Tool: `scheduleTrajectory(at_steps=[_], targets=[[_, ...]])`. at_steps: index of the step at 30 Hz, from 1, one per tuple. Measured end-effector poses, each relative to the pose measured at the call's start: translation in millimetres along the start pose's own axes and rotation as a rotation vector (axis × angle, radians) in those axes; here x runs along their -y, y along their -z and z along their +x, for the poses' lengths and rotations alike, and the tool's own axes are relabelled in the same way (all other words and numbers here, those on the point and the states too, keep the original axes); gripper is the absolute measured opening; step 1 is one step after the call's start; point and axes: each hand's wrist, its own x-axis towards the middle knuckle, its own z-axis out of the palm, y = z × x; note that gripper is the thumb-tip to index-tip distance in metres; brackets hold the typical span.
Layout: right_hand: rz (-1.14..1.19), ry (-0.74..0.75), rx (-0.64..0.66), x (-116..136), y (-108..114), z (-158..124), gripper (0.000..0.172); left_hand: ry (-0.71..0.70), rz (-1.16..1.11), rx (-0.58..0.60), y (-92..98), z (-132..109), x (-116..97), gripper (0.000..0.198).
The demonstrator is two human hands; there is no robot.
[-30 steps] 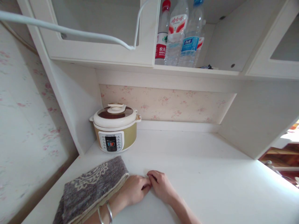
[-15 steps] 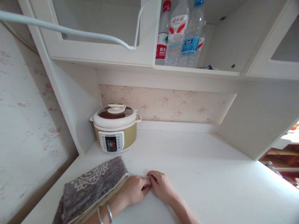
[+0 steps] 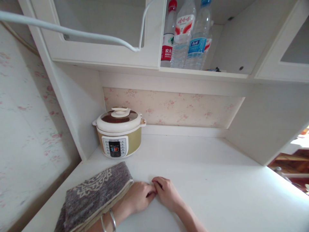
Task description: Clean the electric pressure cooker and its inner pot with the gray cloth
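Your left hand (image 3: 139,195) and right hand (image 3: 167,194) rest on the counter (image 3: 222,190), curled closed, touching; the folded cloth (image 3: 98,193) lies left of both, its long axis alongside your nearer left forearm (image 3: 123,206).

Light from the right glares along the counter's (image 3: 217,180) edge.

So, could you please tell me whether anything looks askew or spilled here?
Nothing stands out as spilled or damaged. The folded grey cloth lies aslant beside the left hand, which hardly looks odd; the cooker stands upright.
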Motion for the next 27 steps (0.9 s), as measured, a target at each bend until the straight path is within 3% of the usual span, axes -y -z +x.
scheduleTrajectory(at_steps=[27], targets=[[0.001, 0.000, -0.003, 1.7, 0.3, 0.1, 0.028, 0.011, -0.003, 0.008, 0.6, 0.3, -0.1, 0.029]])
